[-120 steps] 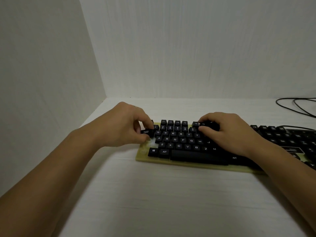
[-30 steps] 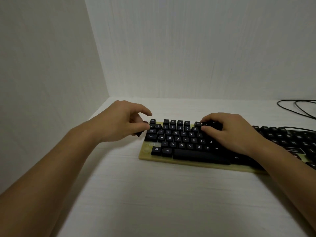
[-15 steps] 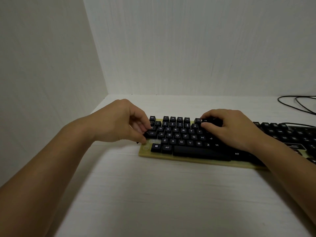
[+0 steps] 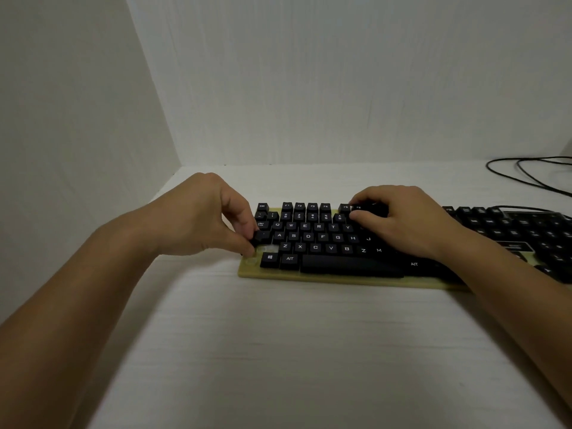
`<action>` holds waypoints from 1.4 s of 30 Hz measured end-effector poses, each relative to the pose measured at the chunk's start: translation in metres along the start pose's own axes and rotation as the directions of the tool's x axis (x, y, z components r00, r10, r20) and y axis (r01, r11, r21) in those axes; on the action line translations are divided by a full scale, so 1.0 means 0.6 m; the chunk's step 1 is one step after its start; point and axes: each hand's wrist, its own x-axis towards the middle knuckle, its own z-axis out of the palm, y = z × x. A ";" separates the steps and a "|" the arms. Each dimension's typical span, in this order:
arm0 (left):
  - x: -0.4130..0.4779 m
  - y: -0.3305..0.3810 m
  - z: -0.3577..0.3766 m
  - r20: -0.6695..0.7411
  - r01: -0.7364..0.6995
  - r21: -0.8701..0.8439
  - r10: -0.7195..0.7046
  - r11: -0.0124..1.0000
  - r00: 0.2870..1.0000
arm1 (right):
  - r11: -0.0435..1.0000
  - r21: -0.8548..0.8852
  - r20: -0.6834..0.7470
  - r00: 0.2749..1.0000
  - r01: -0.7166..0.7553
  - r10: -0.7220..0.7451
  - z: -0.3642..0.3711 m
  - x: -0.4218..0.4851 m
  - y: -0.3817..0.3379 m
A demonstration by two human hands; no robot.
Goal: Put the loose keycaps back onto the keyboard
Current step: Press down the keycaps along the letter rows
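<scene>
Left hand [image 4: 198, 218] pinches a keycap [image 4: 257, 239] at the left edge of the keyboard [image 4: 340, 279].

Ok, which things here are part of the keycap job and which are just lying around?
Part of the job: keyboard; bare sockets at its left end; keycap pinched in the left hand; right hand resting on the keys.
Just lying about: black cables, far right.
</scene>
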 end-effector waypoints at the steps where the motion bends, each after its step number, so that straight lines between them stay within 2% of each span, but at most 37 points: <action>1: 0.001 0.000 0.002 -0.004 -0.006 0.007 0.006 1.000 1.000 | 1.000 0.000 0.001 1.000 -0.001 0.001 0.000 0.001 0.000; 11: 0.009 -0.001 0.019 -0.012 -0.047 0.120 0.048 0.992 0.999 | 1.000 0.015 -0.006 1.000 0.003 -0.003 0.001 0.000 0.003; 23: 0.008 -0.004 0.019 0.062 -0.190 0.245 0.180 0.951 0.982 | 1.000 0.014 0.000 1.000 -0.006 0.006 0.000 0.001 0.002; 26: 0.012 0.006 0.024 0.086 -0.238 0.331 0.222 0.913 0.971 | 1.000 0.010 0.001 1.000 -0.004 0.004 0.000 0.000 0.002; 29: 0.015 0.008 0.024 0.107 -0.194 0.397 0.164 0.897 0.981 | 1.000 0.012 -0.005 1.000 -0.001 0.001 0.000 0.001 0.001; 37: 0.017 0.015 0.028 0.093 -0.165 0.432 0.138 0.887 0.986 | 1.000 0.008 -0.008 1.000 0.000 0.000 -0.001 0.002 -0.001; 42: 0.007 0.004 0.018 0.090 -0.147 0.303 0.125 0.942 0.988 | 1.000 0.022 0.000 1.000 -0.005 0.005 0.000 0.000 -0.001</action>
